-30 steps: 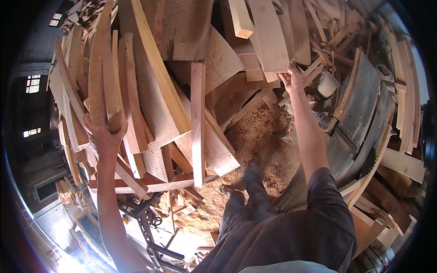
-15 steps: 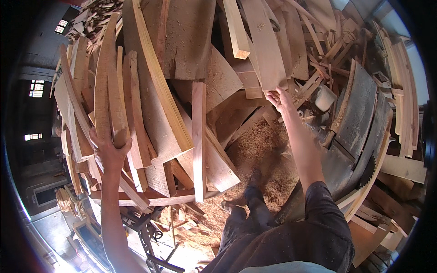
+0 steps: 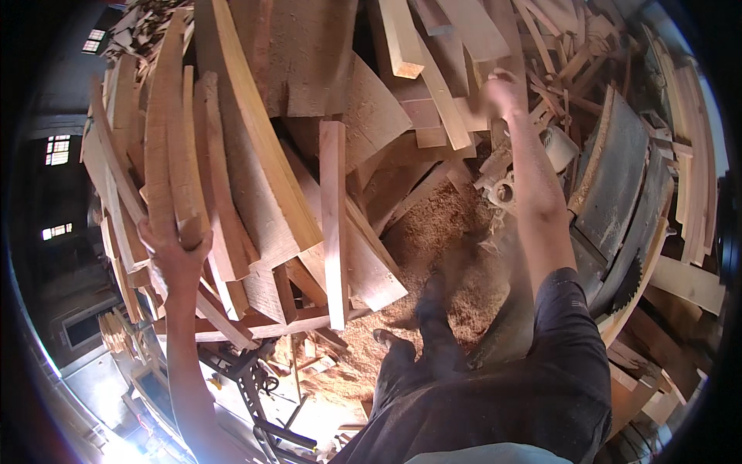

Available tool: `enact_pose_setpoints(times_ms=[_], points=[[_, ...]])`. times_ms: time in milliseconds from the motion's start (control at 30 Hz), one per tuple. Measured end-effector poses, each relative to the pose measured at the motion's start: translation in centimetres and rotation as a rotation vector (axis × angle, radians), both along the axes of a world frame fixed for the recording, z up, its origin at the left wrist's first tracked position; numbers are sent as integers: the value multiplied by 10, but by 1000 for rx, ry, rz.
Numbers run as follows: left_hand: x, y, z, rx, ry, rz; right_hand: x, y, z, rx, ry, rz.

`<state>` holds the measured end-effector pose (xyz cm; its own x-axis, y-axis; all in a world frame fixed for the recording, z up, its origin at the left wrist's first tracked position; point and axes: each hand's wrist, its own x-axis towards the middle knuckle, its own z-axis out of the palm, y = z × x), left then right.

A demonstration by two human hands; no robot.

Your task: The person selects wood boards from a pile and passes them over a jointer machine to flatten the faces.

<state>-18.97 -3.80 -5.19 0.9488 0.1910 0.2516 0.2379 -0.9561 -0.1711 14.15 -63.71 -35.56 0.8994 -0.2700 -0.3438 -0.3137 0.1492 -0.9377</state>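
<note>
At nine o'clock of the view, the left hand (image 3: 176, 259) has its fingers wrapped about the lower ends of two long planks (image 3: 162, 139), thumb on the right side and the other fingers on the left. From there their long axis runs up toward twelve. Just right of them leans a thick yellowish beam (image 3: 263, 131), then a narrow upright board (image 3: 333, 224) points down toward six, near the sawdust (image 3: 433, 224) on the floor.

Between one and two o'clock is the right hand (image 3: 504, 94), its fingers bent; they are blurred, so I cannot tell whether they grasp anything. The wide pale board (image 3: 473, 29) lies off these fingers toward eleven, its near end just above them and its long axis slanting up and left; the right hand is far nearer to it than the left. A slim board (image 3: 444, 100) ends toward seven from the same hand.

At two o'clock a whitish tub (image 3: 559, 147) sits partly behind the right forearm, its contents impossible to make out. Just past three, a toothed saw blade (image 3: 627, 288) edges dark machine panels (image 3: 618, 174).
</note>
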Motion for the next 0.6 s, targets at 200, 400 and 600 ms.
enact_pose_setpoints(times_ms=[200,400,600], points=[[9,-24,8,57,66,75,-68,21,-130,-861,0,325],[9,-32,11,-48,50,132,-80,58,-176,-1065,57,667],[12,-26,6,-47,9,18,-113,84,-155,-884,-43,477]])
